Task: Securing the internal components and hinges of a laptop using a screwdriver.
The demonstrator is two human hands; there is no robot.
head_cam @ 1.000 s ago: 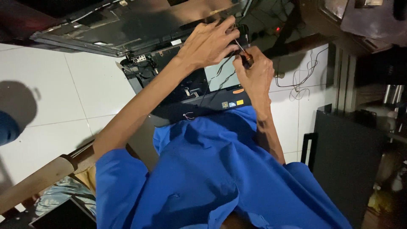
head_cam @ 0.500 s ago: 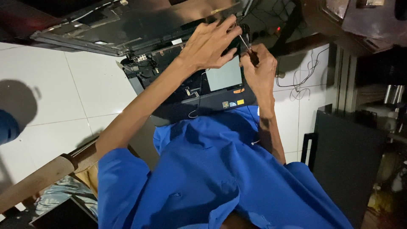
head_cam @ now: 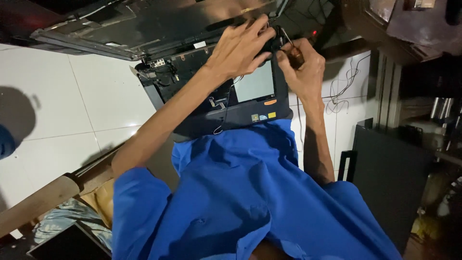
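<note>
- Opened laptop base (head_cam: 231, 103) is seen lying on the person's lap, its top cover off and inner parts exposed; it is resting against the blue shirt (head_cam: 250, 192).
- Lid/screen panel (head_cam: 159, 24) is folded back, away from the person, above the base.
- Left hand (head_cam: 240, 48) is spread over the far right corner of the base, fingers pressed down near the hinge area; nothing is gripped, the hand is flat and bracing.
- Right hand (head_cam: 303, 65) is clenched around a screwdriver (head_cam: 291, 45); dark handle in the fist, thin shaft pointed up-left toward the hinge corner, just beside the left fingertips.
- Tip contact point is hidden by the fingers; cannot be told.
- Loose thin wire (head_cam: 224, 118) is seen hanging over the base's front edge.
- White tiled floor (head_cam: 72, 96) is seen below to the left; a dark cabinet (head_cam: 390, 178) stands to the right.
</note>
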